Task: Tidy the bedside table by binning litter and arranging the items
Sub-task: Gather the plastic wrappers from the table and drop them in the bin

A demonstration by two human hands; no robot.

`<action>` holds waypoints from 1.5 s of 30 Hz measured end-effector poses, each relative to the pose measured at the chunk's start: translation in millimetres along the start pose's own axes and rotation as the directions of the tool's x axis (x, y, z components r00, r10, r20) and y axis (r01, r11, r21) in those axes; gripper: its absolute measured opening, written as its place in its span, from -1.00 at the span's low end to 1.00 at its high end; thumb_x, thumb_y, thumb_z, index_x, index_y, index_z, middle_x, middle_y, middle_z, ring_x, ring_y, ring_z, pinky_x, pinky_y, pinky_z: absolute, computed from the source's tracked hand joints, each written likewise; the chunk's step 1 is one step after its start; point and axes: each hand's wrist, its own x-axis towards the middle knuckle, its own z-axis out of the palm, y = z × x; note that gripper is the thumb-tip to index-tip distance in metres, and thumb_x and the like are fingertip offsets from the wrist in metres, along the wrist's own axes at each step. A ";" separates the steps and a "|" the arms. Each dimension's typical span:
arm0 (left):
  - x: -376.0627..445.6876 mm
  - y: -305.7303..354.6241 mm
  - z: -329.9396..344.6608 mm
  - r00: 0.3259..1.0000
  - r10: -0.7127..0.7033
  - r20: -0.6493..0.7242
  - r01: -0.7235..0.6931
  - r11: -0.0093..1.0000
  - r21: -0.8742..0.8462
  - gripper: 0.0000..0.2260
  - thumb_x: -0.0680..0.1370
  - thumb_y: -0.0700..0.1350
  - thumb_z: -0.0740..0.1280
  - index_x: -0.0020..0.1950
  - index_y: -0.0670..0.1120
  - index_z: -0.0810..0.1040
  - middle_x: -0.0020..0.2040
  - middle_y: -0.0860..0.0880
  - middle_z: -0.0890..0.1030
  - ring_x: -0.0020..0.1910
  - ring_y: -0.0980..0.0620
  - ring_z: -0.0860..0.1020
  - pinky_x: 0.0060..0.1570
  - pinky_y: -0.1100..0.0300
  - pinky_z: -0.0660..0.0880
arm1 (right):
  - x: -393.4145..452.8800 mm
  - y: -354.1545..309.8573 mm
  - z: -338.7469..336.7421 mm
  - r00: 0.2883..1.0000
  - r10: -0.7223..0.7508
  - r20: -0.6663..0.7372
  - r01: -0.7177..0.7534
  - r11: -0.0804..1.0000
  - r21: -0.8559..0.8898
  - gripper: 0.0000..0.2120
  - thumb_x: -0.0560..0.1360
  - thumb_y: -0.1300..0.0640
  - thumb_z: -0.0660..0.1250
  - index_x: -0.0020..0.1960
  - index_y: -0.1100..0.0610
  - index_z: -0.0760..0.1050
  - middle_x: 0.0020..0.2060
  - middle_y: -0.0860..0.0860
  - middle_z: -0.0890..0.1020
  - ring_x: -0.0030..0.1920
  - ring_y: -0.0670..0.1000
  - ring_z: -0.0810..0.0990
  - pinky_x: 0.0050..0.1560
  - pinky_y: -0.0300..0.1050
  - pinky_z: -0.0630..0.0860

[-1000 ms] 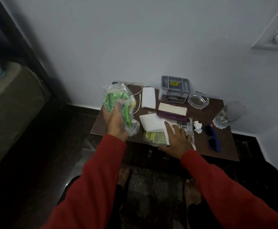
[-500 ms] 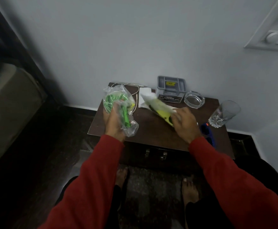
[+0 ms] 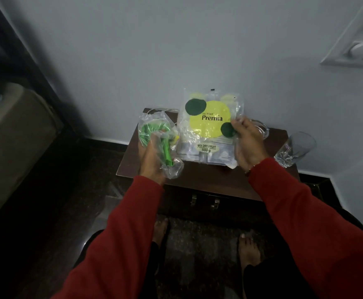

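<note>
My left hand [image 3: 152,160] grips a crumpled clear plastic bag with green items inside [image 3: 156,137], held above the left side of the dark wooden bedside table [image 3: 202,178]. My right hand [image 3: 246,143] holds up an empty clear dry-fruit packet [image 3: 208,126] with a yellow and green label, pinched at its right edge and facing me. The raised packet hides most of the items on the tabletop behind it.
A drinking glass [image 3: 296,148] stands at the table's right edge. A glass ashtray [image 3: 262,129] peeks out behind my right hand. A white cable [image 3: 159,109] lies at the back left. A bed [image 3: 10,134] is to the left. My bare feet stand on a rug [image 3: 200,251] below.
My right hand lifted the dry-fruit packet off the table and turned it upright to face me. My left hand kept the green-filled bag almost still.
</note>
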 end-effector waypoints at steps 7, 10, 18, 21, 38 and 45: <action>5.9 1.5 -7.5 0.996 0.047 -0.073 -0.051 0.997 -0.051 -0.37 0.39 -0.09 0.49 0.43 -0.17 0.42 0.07 -0.16 0.55 -0.26 -0.10 0.61 -0.42 0.11 0.51 | 17.2 28.9 22.8 0.993 0.091 -0.074 -0.113 0.911 -0.396 -0.81 0.61 0.15 0.21 -0.14 0.08 0.53 -0.14 0.05 0.57 -0.08 0.04 0.53 -0.01 -0.04 0.45; 5.2 3.2 -6.6 0.999 0.026 -0.041 -0.028 0.999 -0.041 -0.51 0.35 -0.06 0.49 0.24 -0.04 0.46 -0.13 -0.07 0.49 -0.47 0.00 0.48 -0.44 0.16 0.45 | 17.7 35.5 18.2 0.999 0.036 -0.016 -0.037 0.701 -0.712 -0.77 0.65 0.11 0.10 0.08 0.08 0.53 0.00 0.05 0.55 -0.01 0.01 0.49 0.01 -0.17 0.33; -0.8 7.0 -2.1 0.984 0.088 -0.156 -0.093 0.995 -0.024 -0.45 0.37 -0.15 0.46 0.35 -0.16 0.47 0.00 -0.15 0.49 -0.41 -0.02 0.47 -0.38 0.15 0.44 | 14.2 13.8 12.1 0.936 -0.333 -0.116 0.168 0.711 -0.683 -0.69 0.66 0.05 0.14 0.29 0.11 0.54 0.17 0.02 0.62 0.16 -0.03 0.55 0.18 -0.18 0.46; -5.7 7.6 3.1 0.990 0.054 -0.129 -0.058 0.998 -0.025 -0.59 0.38 -0.14 0.43 0.23 -0.03 0.52 -0.13 -0.11 0.50 -0.51 0.00 0.41 -0.40 0.18 0.39 | 9.5 -8.8 11.0 0.869 -0.450 -0.205 0.245 0.752 -0.612 -0.76 0.65 0.08 0.18 0.13 0.18 0.56 -0.07 -0.03 0.61 -0.05 -0.09 0.55 -0.01 -0.21 0.48; -35.9 -42.1 59.7 0.987 0.161 -0.017 -0.144 0.919 0.368 -0.72 0.53 -0.33 0.28 0.03 0.03 0.62 -0.13 -0.09 0.59 -0.25 -0.04 0.56 -0.42 0.14 0.53 | -41.9 -22.9 -34.7 0.892 -0.376 -0.251 0.244 0.868 -0.433 -0.71 0.38 0.40 0.14 -0.13 0.06 0.49 -0.24 -0.02 0.51 -0.23 0.00 0.49 -0.18 -0.04 0.48; -43.8 -67.7 57.1 0.978 0.154 0.142 -0.209 0.708 0.674 -0.48 0.42 -0.04 0.43 0.35 0.11 0.39 0.19 0.01 0.61 0.17 -0.03 0.61 0.23 -0.03 0.55 | -69.8 -0.9 -25.1 0.965 -0.118 -0.234 0.114 0.993 -0.031 -0.86 0.42 0.19 0.27 -0.04 0.04 0.43 -0.17 0.04 0.52 -0.17 0.09 0.50 -0.11 0.13 0.46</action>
